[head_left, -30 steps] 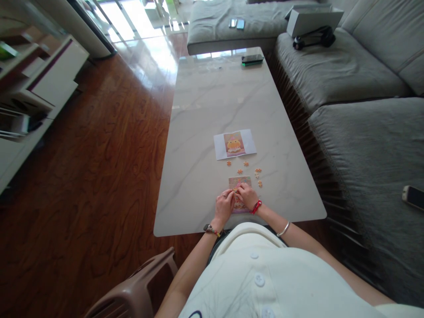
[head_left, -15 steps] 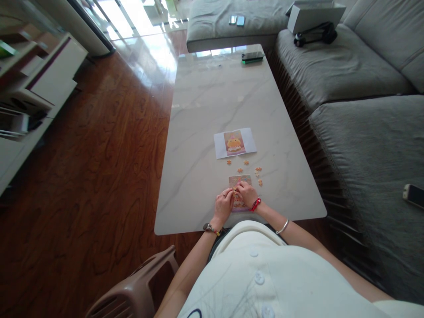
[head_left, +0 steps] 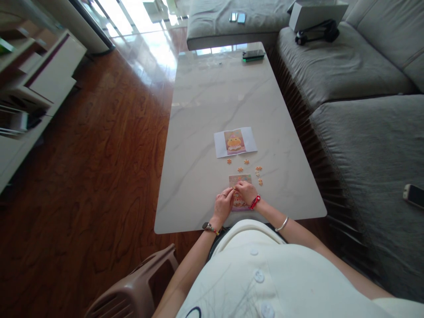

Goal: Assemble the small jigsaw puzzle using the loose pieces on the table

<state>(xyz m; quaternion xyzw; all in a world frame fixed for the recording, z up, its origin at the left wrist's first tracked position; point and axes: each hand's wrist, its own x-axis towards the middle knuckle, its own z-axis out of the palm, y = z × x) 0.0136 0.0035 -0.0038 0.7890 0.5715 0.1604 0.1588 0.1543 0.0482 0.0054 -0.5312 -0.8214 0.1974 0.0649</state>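
Note:
A partly assembled jigsaw puzzle [head_left: 241,204] lies near the front edge of the table, its middle covered by my hands. My left hand [head_left: 224,205] reaches over its left side with the fingers closed in a pinch. From the right, my right hand [head_left: 247,193] meets it, thumb and fingers pressed together. Between the two sets of fingertips a small puzzle piece [head_left: 234,188] shows in part. Several loose orange pieces lie beyond the puzzle, among them one puzzle piece [head_left: 240,169] just above its top edge and another puzzle piece [head_left: 260,182] to the right.
A folded sheet with a printed picture [head_left: 234,142] lies farther up the marble-patterned table [head_left: 198,106]. At the far end rests a dark phone-like device [head_left: 253,55]. A grey sofa [head_left: 364,132] runs along the right, and a plastic stool [head_left: 132,287] stands at lower left.
My fingertips have shifted slightly over the puzzle, and less of the small piece shows between them. The loose pieces and the printed sheet lie as before.

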